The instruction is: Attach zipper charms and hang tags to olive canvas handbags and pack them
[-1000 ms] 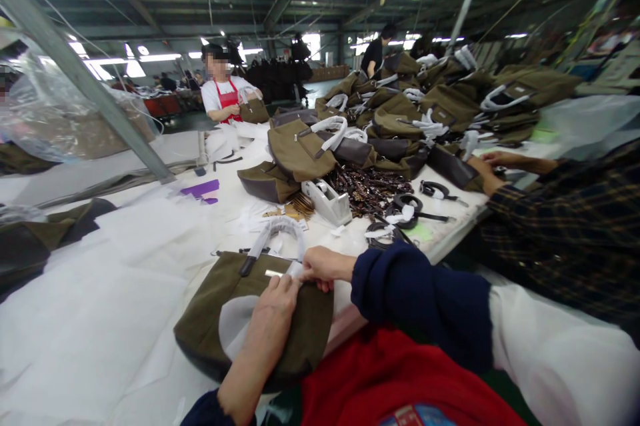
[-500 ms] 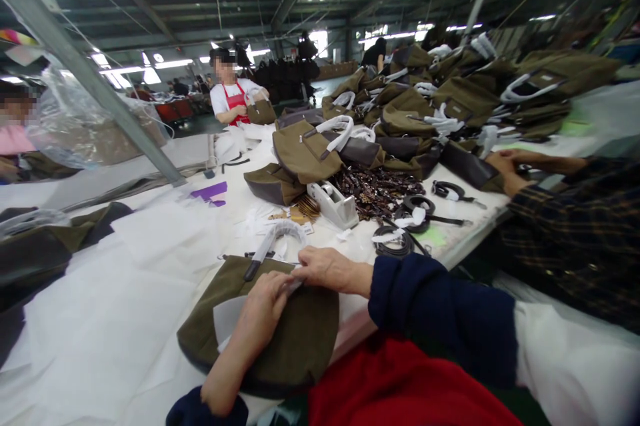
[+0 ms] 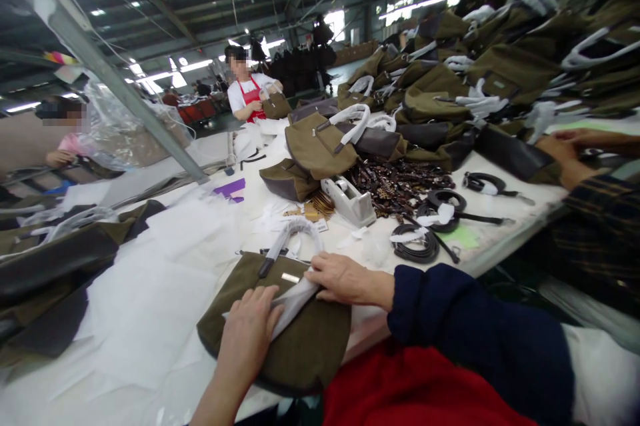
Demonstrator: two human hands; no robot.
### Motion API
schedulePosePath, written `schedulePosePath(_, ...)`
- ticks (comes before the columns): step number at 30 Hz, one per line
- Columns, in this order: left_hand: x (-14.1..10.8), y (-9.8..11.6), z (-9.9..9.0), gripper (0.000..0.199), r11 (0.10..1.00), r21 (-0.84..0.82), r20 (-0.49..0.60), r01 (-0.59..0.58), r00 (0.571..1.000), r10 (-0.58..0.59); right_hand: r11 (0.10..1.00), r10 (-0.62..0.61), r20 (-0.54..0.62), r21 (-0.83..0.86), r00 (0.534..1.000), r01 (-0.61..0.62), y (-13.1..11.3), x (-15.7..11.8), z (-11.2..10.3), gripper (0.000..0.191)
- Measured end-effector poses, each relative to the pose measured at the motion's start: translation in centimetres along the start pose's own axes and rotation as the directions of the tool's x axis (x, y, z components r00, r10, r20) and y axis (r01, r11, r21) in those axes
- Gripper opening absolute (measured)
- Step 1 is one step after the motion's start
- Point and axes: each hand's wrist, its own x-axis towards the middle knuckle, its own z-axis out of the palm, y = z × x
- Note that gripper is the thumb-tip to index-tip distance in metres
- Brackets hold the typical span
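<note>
**Matt cloth, smooth trim, shiny film**

The olive canvas handbag [image 3: 300, 339] is matt, with a fine woven surface. On it, a small metal plate [image 3: 291, 277] shines, and the white wrapping sheet [image 3: 295, 303] looks thin and smooth. Beyond the bag, the tape dispenser [image 3: 349, 203] is pale, smooth plastic, and the coiled black straps [image 3: 416, 244] look like smooth, faintly shiny leather or imitation leather. Farther past the bag, the brown panels [image 3: 510, 153] have a soft sheen. Left of the bag, the white sheeting [image 3: 165, 266] is matt and papery, while the clear plastic film [image 3: 110, 133] is glossy and creased.
</note>
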Motion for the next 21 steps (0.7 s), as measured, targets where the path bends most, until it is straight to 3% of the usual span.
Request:
schedulePosePath(4, -1.2, 0.1, 0.0, 0.02, 0.992, 0.119, -0.032, 0.044, 0.999, -0.04, 0.996, -0.03, -0.036, 0.078, 0.999, 0.032, -0.3, 1.8, -0.6, 0.041)
schedulePosePath(7, -1.4, 0.7, -0.1, 0.015, 0.981, 0.186, -0.068, 0.059, 0.997, -0.047, 0.979, -0.11, -0.047, 0.169, 0.993, 0.117, -1.1, 3.4, 0.9, 0.04)
schedulePosePath(10, -1.9, 0.9, -0.4, 0.016, 0.967, 0.246, -0.082, 0.065, 0.996, -0.046, 0.957, -0.064, -0.047, 0.279, 0.997, 0.074, -2.0, 3.8, 2.5, 0.028)
schedulePosePath(17, -3.8, -0.2, -0.5, 0.016, 0.97, 0.215, -0.095, 0.116, 0.991, -0.098, 0.895, 0.008, -0.031, 0.447, 0.999, 0.007, -2.4, 3.9, 2.6, 0.028)
schedulePosePath(21, -4.1, -0.8, -0.5, 0.013, 0.966, 0.225, -0.062, 0.128, 0.991, -0.117, 0.907, -0.031, -0.045, 0.418, 0.999, 0.047, -2.6, 4.7, 3.5, 0.023)
